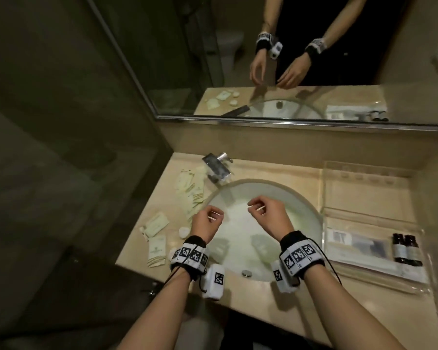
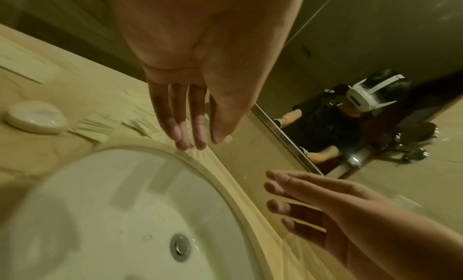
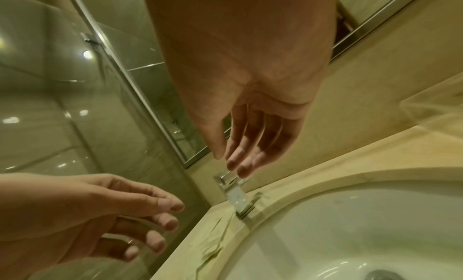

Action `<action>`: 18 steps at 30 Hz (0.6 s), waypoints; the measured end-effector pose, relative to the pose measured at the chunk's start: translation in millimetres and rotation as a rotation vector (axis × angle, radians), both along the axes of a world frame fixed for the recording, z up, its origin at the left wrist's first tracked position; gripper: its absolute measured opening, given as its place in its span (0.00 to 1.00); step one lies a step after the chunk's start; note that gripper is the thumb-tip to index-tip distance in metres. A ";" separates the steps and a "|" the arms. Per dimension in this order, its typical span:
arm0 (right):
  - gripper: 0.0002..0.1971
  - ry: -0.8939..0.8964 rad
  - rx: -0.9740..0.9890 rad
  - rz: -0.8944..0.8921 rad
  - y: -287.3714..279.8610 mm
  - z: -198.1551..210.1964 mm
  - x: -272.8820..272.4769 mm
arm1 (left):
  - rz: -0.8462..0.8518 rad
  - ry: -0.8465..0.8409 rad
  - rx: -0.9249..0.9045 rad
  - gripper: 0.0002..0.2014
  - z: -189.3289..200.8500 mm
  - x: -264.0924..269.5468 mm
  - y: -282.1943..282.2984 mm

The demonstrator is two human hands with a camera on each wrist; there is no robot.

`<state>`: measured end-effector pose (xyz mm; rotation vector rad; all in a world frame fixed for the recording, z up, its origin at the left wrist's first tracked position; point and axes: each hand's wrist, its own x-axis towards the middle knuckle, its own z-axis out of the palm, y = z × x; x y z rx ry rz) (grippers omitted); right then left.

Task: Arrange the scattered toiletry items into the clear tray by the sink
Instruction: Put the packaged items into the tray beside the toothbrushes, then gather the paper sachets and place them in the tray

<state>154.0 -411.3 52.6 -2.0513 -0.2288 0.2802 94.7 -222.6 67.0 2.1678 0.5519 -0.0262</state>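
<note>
Both hands hover above the white sink basin (image 1: 240, 238), each with loosely curled fingers and nothing in them. My left hand (image 1: 214, 214) is over the basin's left rim; its relaxed fingers (image 2: 192, 141) hang down. My right hand (image 1: 257, 207) is over the basin's middle, its fingers (image 3: 238, 165) near the faucet. Several pale toiletry sachets (image 1: 192, 190) and flat packets (image 1: 157, 224) lie scattered on the counter left of the sink, with a round white soap (image 1: 183, 232) (image 2: 35, 117). The clear tray (image 1: 364, 215) stands right of the sink with two dark bottles (image 1: 406, 248) and wrapped packets (image 1: 352, 242) in it.
A chrome faucet (image 1: 216, 169) (image 3: 235, 195) stands at the basin's back left. A mirror (image 1: 288, 59) runs along the back wall and a glass shower wall (image 1: 86, 97) closes the left side. The beige counter (image 1: 258, 304) ends near my forearms.
</note>
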 end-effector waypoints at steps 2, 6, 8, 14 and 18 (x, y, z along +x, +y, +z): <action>0.03 0.009 -0.017 0.030 26.3 -3.8 -2.9 | 0.032 0.018 0.003 0.04 -3.1 -5.3 25.1; 0.04 0.037 -0.068 0.074 76.5 -14.6 -5.3 | 0.089 0.041 -0.028 0.05 -17.8 -7.8 80.7; 0.05 0.070 -0.096 0.070 102.2 -23.7 -4.1 | 0.117 0.072 -0.041 0.05 -27.1 -7.5 108.6; 0.07 0.215 -0.171 -0.027 181.4 -56.6 10.3 | 0.228 0.195 -0.128 0.05 -57.8 3.7 169.4; 0.12 0.285 -0.148 -0.172 219.7 -75.6 27.9 | 0.259 0.255 -0.209 0.12 -75.9 23.7 185.6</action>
